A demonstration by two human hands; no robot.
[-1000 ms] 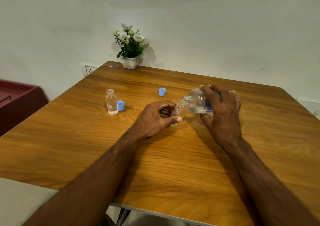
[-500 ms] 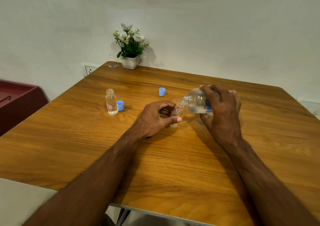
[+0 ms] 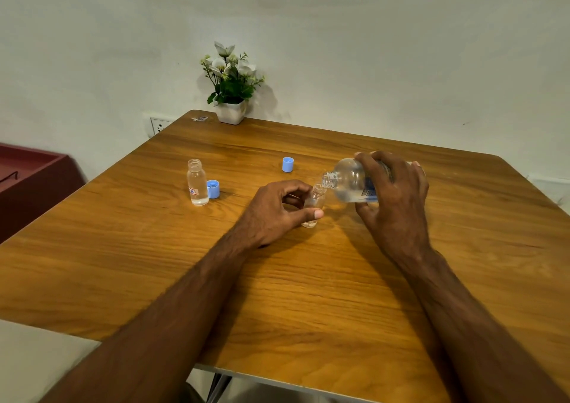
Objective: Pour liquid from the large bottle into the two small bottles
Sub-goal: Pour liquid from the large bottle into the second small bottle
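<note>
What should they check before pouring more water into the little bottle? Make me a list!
1. Large bottle held firmly: ok, the right hand has its grip round the body.
2. Small bottle steadied: ok, the left hand holds it on the table.
3. Mouths lined up: ok, the large bottle's neck sits just over the small bottle's opening.
4. Small bottle upright: not ok, it leans a little toward the large bottle.
5. How full it is: cannot tell, fingers hide most of it.
6. Other small bottle: ok, uncapped, holding liquid, blue cap beside it.
</note>
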